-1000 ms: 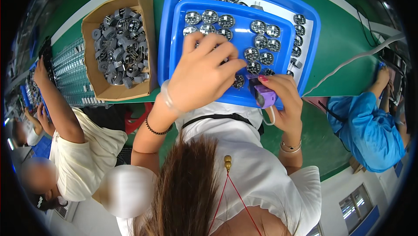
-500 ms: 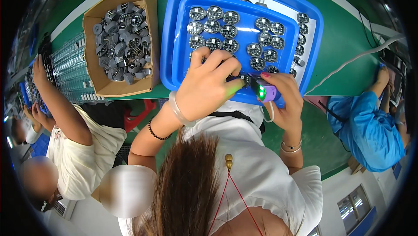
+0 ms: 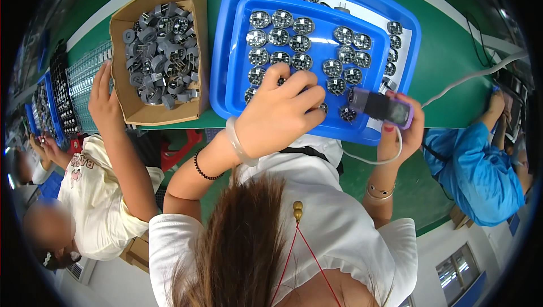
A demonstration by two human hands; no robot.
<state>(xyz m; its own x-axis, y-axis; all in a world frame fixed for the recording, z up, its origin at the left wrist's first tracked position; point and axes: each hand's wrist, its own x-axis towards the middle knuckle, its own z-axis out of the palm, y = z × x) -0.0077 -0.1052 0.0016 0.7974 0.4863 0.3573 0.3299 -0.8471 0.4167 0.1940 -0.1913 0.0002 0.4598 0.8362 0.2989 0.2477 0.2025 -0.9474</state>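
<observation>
My left hand (image 3: pixel 285 112) reaches over the inner blue tray (image 3: pixel 373 129), its fingers curled down and closed among round circuit-board pieces (image 3: pixel 280 58). Its fingertips are hidden, so whatever they pinch cannot be made out. In my right hand (image 3: pixel 404 134) is a purple and black handheld device (image 3: pixel 390 109) with a thin grey cable, held at the tray's near right corner. The device's black end points left, close to a few round pieces. The pieces stand in rows in two groups inside the tray.
The inner tray rests in a larger blue tray (image 3: pixel 219 89) holding more pieces. Left of it, a cardboard box (image 3: pixel 202 52) is filled with grey round plug parts. A grey cable (image 3: pixel 452 86) crosses the green table (image 3: pixel 447 52). A co-worker's hand (image 3: pixel 104 103) is beside the box.
My right hand has moved right with the device, turning it, and its green light no longer shows. My left hand has shifted slightly right. The co-worker's arm at left has come nearer the box.
</observation>
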